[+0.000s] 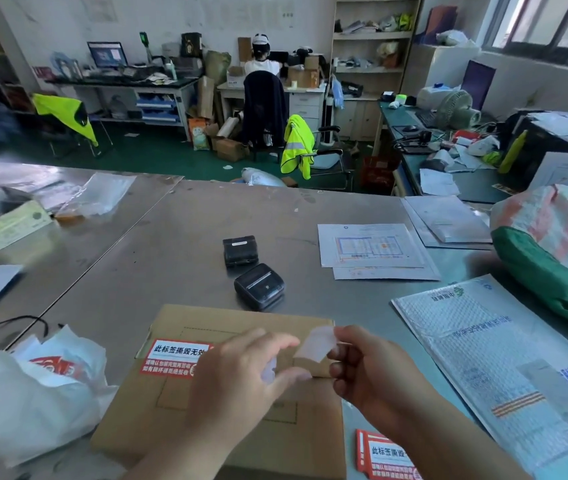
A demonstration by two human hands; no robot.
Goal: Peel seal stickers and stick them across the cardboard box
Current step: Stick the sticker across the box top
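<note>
The right hand (372,372) is pinching a pale slip (315,342) between thumb and fingertips, holding it just above the far right part of the box (227,323). The left hand (241,372) is hovering over the middle of the box with its fingers curled. A whitish bit is showing between its thumb and fingers, but blur is making it impossible to tell whether it is gripping anything. Whether the slip is a sticker or its backing is not showing either. It is looking thin, limp and very light, likely to curl and cling to itself, so taking it by one corner and laying it down from one end is probably the safest way. The box is lying flat on the surface (171,244) and looking stiff enough to press against. Counting: one box, one red sticker (171,358) lying stuck across its left side, and one red pad (386,455) of spare stickers sitting just off its near right corner. Two black printers (259,286) are sitting beyond the box, one white bag (33,403) is lying to its left, and one mailer (500,358) is lying to its right.
</note>
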